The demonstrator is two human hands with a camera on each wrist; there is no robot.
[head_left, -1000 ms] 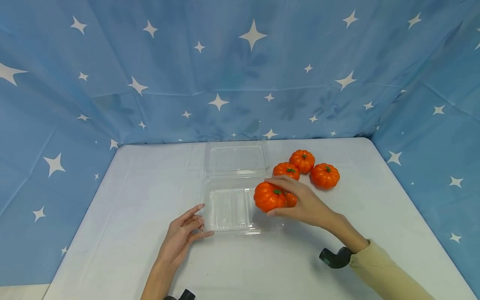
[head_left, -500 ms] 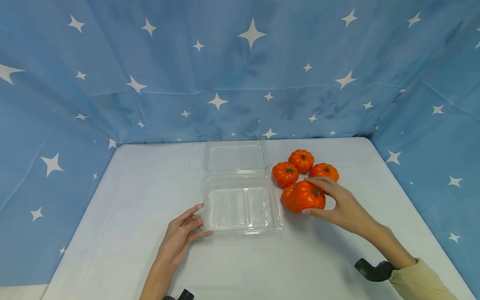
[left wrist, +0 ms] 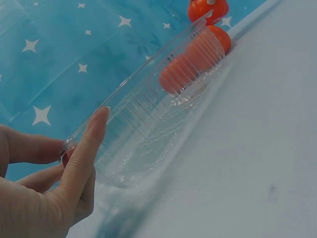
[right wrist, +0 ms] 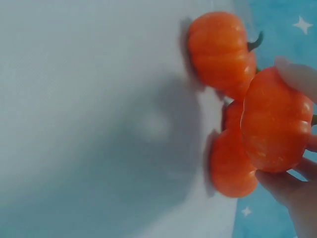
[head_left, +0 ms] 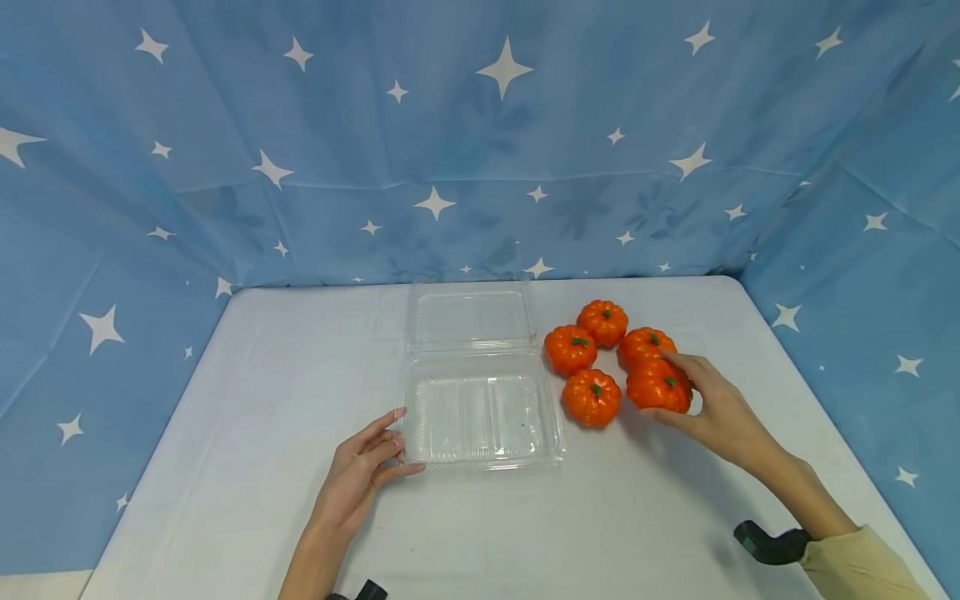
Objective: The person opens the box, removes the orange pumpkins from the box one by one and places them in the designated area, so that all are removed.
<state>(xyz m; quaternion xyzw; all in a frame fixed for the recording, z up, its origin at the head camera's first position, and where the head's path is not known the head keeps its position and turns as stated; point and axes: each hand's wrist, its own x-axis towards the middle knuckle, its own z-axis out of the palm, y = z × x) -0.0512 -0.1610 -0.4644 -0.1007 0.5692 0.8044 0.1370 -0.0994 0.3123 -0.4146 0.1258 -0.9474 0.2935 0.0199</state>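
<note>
My right hand (head_left: 720, 417) grips a small orange toy pumpkin (head_left: 658, 386) between thumb and fingers, as the right wrist view also shows. This pumpkin (right wrist: 276, 121) hangs above the table, its shadow falling on the cloth. In the head view it overlaps another pumpkin (head_left: 647, 343) behind it. A clear plastic clamshell container (head_left: 480, 417) lies opened out, its lid (head_left: 472, 317) folded back toward the curtain. My left hand (head_left: 360, 467) holds the container's near left corner, the thumb (left wrist: 89, 153) straight along the front wall and other fingers at the left side.
More pumpkins stand right of the container: one near its right edge (head_left: 592, 398), one behind that (head_left: 570, 350), another at the back (head_left: 602, 322). A star-patterned blue curtain (head_left: 360, 133) closes off the back and sides of the white table (head_left: 480, 533).
My right hand has carried the pumpkin rightward from over the container's right side to beyond it, uncovering a pumpkin beside the container. The left hand has stayed at the container's corner.
</note>
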